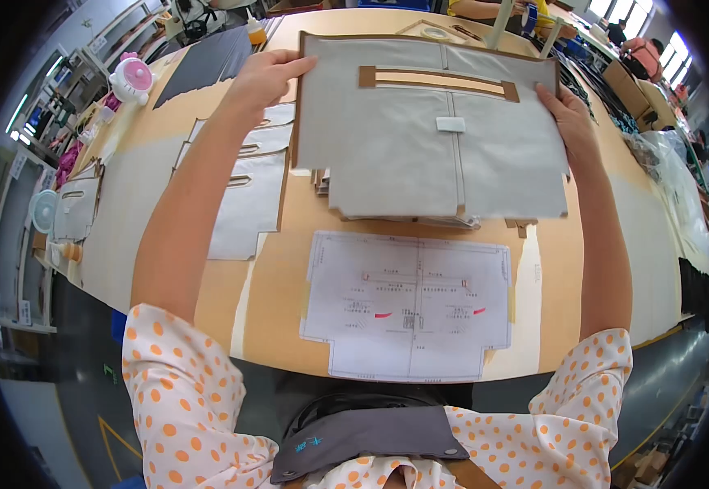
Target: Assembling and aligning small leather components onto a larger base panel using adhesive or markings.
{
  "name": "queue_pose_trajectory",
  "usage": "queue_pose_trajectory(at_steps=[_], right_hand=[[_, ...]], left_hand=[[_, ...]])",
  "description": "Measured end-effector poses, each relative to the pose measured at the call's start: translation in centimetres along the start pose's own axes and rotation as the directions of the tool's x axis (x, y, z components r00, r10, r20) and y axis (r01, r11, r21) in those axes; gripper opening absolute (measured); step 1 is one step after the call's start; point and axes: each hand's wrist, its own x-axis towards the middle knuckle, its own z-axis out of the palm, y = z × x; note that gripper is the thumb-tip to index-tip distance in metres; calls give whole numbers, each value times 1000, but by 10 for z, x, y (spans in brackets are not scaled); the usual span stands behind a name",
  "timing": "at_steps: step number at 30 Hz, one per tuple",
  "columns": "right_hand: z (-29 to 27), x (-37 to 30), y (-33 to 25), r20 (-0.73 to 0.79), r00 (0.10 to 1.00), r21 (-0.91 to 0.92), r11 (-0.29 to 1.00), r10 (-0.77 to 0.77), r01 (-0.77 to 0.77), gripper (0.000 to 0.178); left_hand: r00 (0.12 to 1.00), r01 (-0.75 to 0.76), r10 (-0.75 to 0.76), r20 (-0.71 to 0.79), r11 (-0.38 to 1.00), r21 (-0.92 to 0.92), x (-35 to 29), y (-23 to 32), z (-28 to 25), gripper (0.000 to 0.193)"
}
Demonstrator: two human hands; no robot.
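A grey fabric panel (379, 151) with brown edging, a long slot framed in brown and a small white tab on its centre seam is held up over the table. My left hand (263, 80) pinches its upper left corner. On the upper right edge, my right hand (570, 118) grips it with the thumb on the front. Beneath the panel, partly hidden, lies a stack of similar pieces (452, 221). Closer to me a white paper pattern (387, 350) with printed lines and red marks lies flat on the table.
More grey panels with slots (248, 216) lie to the left of the pattern. Farther left are a dark sheet (205, 67), a pink and white fan (132, 77) and a glue bottle (256, 31). Clear plastic (670, 175) lies at the right. Other people work beyond the table.
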Motion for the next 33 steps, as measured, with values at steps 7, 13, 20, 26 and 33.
queue_pose_trajectory(at_steps=[7, 13, 20, 26, 33], right_hand=[[-17, 50, 125, -145, 948, -782, 620, -283, 65, 41], [166, -109, -10, 201, 936, -144, 936, -291, 321, 27], [392, -60, 94, 318, 894, -496, 748, -315, 441, 41], [438, -3, 121, 387, 913, -774, 494, -125, 396, 27], [414, -71, 104, 513, 840, -639, 574, -176, 511, 27]], left_hand=[[979, -92, 122, -166, 979, 182, 54, -111, 18, 42], [881, 316, 100, -462, 602, 733, -40, -220, -187, 45], [733, 590, -151, -663, 625, 510, -54, -309, -244, 53], [682, 669, -368, -632, 664, 335, -61, -328, -269, 46], [756, 618, -436, -488, 722, 312, -147, -294, -266, 35]])
